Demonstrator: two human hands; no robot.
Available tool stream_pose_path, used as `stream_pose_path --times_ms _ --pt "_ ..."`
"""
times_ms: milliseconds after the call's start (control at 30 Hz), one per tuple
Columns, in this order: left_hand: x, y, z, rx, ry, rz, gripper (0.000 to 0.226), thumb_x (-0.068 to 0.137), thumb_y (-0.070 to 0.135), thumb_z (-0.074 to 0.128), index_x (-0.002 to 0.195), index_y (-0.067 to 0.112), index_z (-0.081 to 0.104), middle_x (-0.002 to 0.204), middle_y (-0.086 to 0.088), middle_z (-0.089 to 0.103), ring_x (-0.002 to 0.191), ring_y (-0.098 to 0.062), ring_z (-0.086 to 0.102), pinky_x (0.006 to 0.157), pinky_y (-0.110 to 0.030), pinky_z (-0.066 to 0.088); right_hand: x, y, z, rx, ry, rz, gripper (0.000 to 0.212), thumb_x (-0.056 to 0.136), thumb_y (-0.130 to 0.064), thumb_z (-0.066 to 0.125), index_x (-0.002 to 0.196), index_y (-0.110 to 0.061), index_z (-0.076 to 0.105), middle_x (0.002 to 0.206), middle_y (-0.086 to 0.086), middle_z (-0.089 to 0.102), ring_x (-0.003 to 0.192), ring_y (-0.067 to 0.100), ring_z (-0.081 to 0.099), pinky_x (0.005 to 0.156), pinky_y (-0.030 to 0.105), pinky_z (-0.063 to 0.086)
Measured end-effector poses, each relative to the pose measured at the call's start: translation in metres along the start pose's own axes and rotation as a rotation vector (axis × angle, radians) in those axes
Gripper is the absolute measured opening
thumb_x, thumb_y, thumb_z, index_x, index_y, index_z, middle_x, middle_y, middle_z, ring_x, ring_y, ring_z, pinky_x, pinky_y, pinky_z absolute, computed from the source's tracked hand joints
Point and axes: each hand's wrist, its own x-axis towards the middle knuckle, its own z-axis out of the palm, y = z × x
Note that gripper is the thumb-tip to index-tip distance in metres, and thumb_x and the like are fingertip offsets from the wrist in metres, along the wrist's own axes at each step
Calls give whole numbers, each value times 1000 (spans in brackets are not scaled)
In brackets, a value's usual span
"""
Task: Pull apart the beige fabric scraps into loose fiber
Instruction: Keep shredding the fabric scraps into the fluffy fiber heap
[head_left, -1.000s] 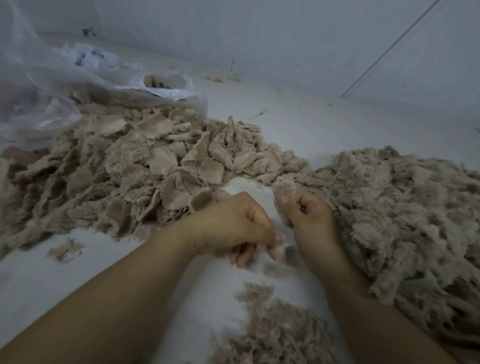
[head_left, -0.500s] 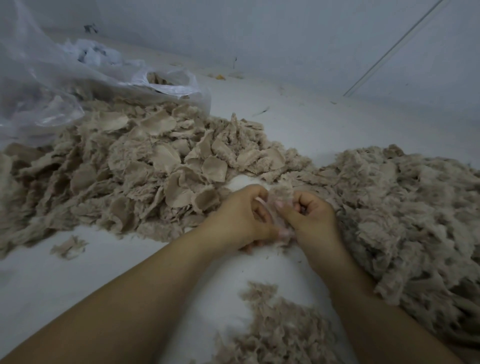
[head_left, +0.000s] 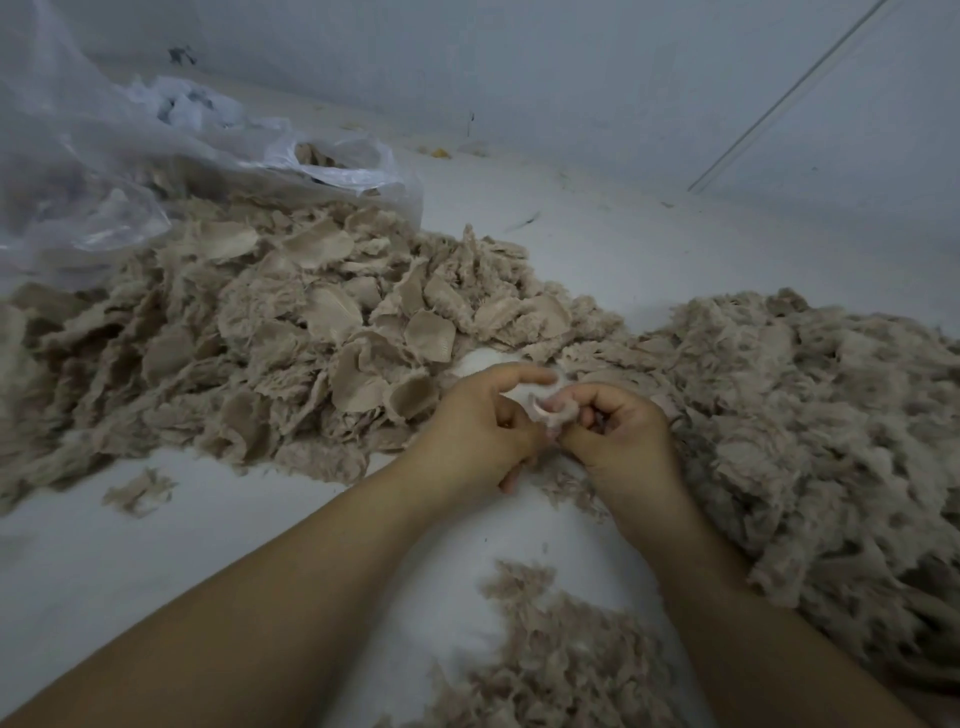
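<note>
While pinched: frayed beige scrap.

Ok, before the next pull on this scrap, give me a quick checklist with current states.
1. Left hand pinches the scrap: ok.
2. Right hand pinches the scrap: ok.
3. Scrap lifted off the floor: ok.
4. Scrap already split: cannot tell, the fingers hide it.
5. Fiber heap beside the right hand for the drop: ok.
6. Scrap pile beside the left hand for the next piece: ok.

beige scrap between heaped piles
</note>
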Motion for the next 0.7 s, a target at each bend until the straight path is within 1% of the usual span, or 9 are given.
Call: stream_pose_path --times_ms 33,100,200,333,367,467,567,633,700 --pt "0 -1 0 -7 50 46 19 89 0 65 98 17 68 50 -3 59 34 -16 50 37 -19 37 -1 -1 0 -3 10 -14 33 78 17 68 72 -16 70 73 10 47 66 17 43 58 25 43" --pt "2 -4 1 -20 153 107 19 87 -5 65 80 12 71 53 -4 64 39 -16 57 37 -20 41 0 0 -1 -18 64 -22 41 79 21 62 67 -18 67 68 7 46 59 8 42 53 18 40" --pt "3 -7 0 -9 228 179 35 83 -11 66 75 21 75 68 2 72 54 -14 67 48 -24 52 2 1 -1 -16 162 -17 40 83 19 55 69 -18 62 65 -1 44 55 3 41 56 18 41" --pt "4 -11 1 16 276 227 52 80 -13 67 74 37 77 78 7 75 68 -17 71 61 -27 58 4 -2 1 92 182 15 18 96 -7 59 79 -14 62 67 0 59 62 8 56 62 28 49" --pt "3 -11 2 22 274 228 52 80 -12 67 74 39 76 79 9 75 70 -14 72 62 -26 59 3 -2 0 87 152 9 19 97 -16 59 79 -13 64 67 3 63 65 11 59 62 31 51" --pt "2 -10 2 42 264 244 44 82 -5 67 80 38 76 79 12 75 70 -12 72 62 -27 60 -1 -4 1 24 53 -34 37 91 -36 69 84 1 66 83 37 59 71 31 57 67 50 53" --pt "1 -7 2 14 244 200 26 76 11 64 78 34 76 73 1 74 64 -24 71 61 -39 61 1 -4 0 -20 69 -41 31 94 -20 66 84 8 64 84 43 56 71 40 57 69 61 51" --pt "2 -3 5 -33 210 125 17 77 11 73 74 28 76 68 -4 73 60 -27 70 56 -40 61 0 -3 0 -42 63 -35 31 98 -18 59 81 8 63 80 41 56 68 37 56 65 54 50" --pt "6 -1 2 54 250 78 20 79 4 78 70 22 74 60 0 69 53 -20 67 54 -35 58 0 -1 0 -41 64 -25 34 101 -16 54 71 -7 68 69 25 62 65 23 57 61 34 48"
